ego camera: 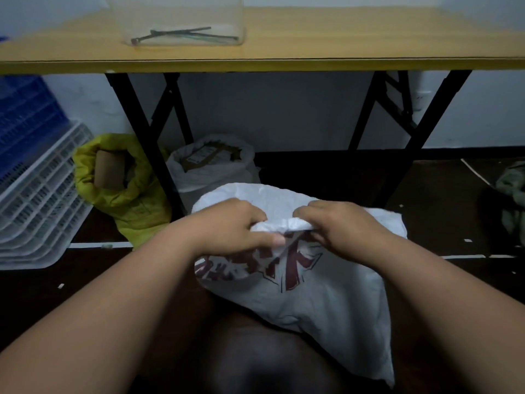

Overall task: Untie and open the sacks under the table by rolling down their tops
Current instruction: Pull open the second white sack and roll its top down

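Three sacks sit on the dark floor [369, 177] at the foot of the counter [312, 65]. The nearest, a white sack [318, 302] printed with dark red characters, lies in front of the counter, close to the person. Both hands work its bunched top: the left hand [230, 226] has its fingers curled over the gathered fabric with the thumb pressed along the front, and the right hand [341, 223] pinches the same fold just beside it, fingers tucked under the edge. The mouth of this sack is closed under the hands, so its contents cannot be seen.

Farther back, under the counter, a second white sack [211, 174] stands with its top rolled down and open; it holds what look like brown cardboard pieces with a printed label, though the view is dim. To its left, on the other side of the black counter leg [147, 143], a yellow-green sack [133, 203] is also rolled open, with a brown cardboard box [109, 172] upright inside.

On the counter a clear plastic tub [179, 21] contains several dark cable ties [181, 35]. At far left, white slatted crates [39, 206] are stacked below a blue crate [22, 120].
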